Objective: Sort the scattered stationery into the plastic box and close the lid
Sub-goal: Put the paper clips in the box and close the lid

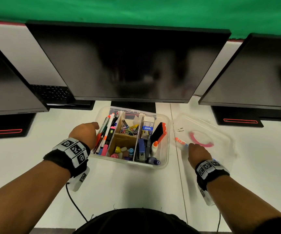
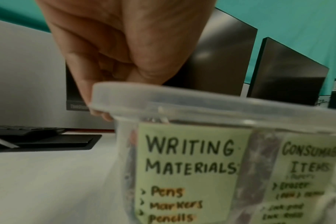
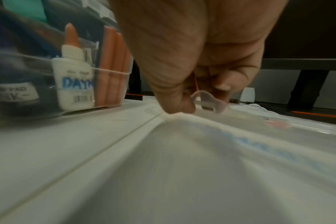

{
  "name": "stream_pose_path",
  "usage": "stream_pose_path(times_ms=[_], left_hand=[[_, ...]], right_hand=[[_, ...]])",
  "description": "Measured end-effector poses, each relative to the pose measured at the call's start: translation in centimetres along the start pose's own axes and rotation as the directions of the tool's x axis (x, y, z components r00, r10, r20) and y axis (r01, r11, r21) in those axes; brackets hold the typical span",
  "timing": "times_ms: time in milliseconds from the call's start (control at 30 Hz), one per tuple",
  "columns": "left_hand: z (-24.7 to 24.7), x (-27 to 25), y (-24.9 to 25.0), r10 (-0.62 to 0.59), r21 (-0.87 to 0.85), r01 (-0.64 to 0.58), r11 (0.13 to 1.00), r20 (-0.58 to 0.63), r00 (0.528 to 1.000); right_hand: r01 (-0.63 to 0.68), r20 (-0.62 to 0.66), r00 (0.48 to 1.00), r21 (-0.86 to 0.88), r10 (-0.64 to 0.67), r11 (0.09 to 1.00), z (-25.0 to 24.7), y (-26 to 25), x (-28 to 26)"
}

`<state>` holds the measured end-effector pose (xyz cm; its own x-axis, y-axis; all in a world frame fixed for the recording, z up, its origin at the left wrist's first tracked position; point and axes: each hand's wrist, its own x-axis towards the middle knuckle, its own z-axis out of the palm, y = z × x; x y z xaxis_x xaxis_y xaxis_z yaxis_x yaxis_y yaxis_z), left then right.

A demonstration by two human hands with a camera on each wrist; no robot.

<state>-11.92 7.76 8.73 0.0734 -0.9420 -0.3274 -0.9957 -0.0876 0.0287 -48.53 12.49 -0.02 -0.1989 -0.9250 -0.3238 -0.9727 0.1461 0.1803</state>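
A clear plastic box (image 1: 136,165) stands open mid-table, its compartments holding pens, paper clips, push pins, a stapler and a glue bottle (image 1: 154,146). My left hand (image 1: 92,129) grips the box's left rim. In the left wrist view the left hand (image 2: 117,78) curls its fingers under the rim of the box (image 2: 201,104), thumb above, over a green "Writing Materials" label (image 2: 186,166). The clear lid (image 1: 217,130) lies flat to the right of the box. My right hand (image 1: 191,146) pinches its near-left corner. The right wrist view shows that hand (image 3: 199,97) with thumb and fingers on the tab of the lid (image 3: 240,136).
Three dark monitors stand along the back of the white table, the middle one (image 1: 128,65) just behind the box. Their black stands (image 1: 237,121) sit left and right. A keyboard (image 1: 52,93) lies at the back left. A thin cable (image 1: 74,201) trails from my left wrist.
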Motion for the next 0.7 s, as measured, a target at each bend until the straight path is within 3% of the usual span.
stream_pose_path(times_ms=[67,133,200,300,367,433,567,700], left_hand=[[-0.1,-0.2,0.0,0.022,-0.009,-0.022,1.0,0.004,1.0],[-0.2,-0.4,-0.3,0.054,-0.048,-0.053,0.997,0.006,0.999],[-0.5,-0.4,-0.8,0.09,-0.131,-0.088,0.987,0.002,0.996],[-1.3,-0.2,-1.6,0.19,-0.32,-0.203,0.926,-0.071,0.979],[-2.4,-0.2,-1.5,0.304,-0.391,-0.352,0.85,-0.182,0.935],[-3.8,-0.5,-1.3,0.38,-0.451,-0.451,0.77,-0.244,0.892],[-6.6,-0.7,-1.0,0.46,-0.665,-0.507,0.548,-0.266,0.847],[-8.6,-1.1,-1.2,0.529,-0.793,-0.491,0.361,-0.26,0.808]], right_hand=[[-0.025,-0.059,0.998,-0.007,0.024,1.0,-0.9,-0.2,-1.1],[-0.07,-0.201,0.976,0.097,0.089,0.993,-3.2,-0.3,-2.2],[-0.1,-0.361,0.914,0.243,0.186,0.965,-6.9,-0.3,-3.3],[-0.126,-0.49,0.815,0.373,0.311,0.919,-14.1,-0.6,-5.7],[-0.083,-0.588,0.738,0.406,0.33,0.91,-18.7,-1.2,-8.3],[0.016,-0.655,0.701,0.411,0.283,0.911,-22.7,-2.5,-11.2],[0.231,-0.653,0.752,0.391,0.091,0.891,-27.6,-6.2,-14.9],[0.355,-0.531,0.841,0.396,-0.104,0.847,-28.1,-9.6,-14.2]])
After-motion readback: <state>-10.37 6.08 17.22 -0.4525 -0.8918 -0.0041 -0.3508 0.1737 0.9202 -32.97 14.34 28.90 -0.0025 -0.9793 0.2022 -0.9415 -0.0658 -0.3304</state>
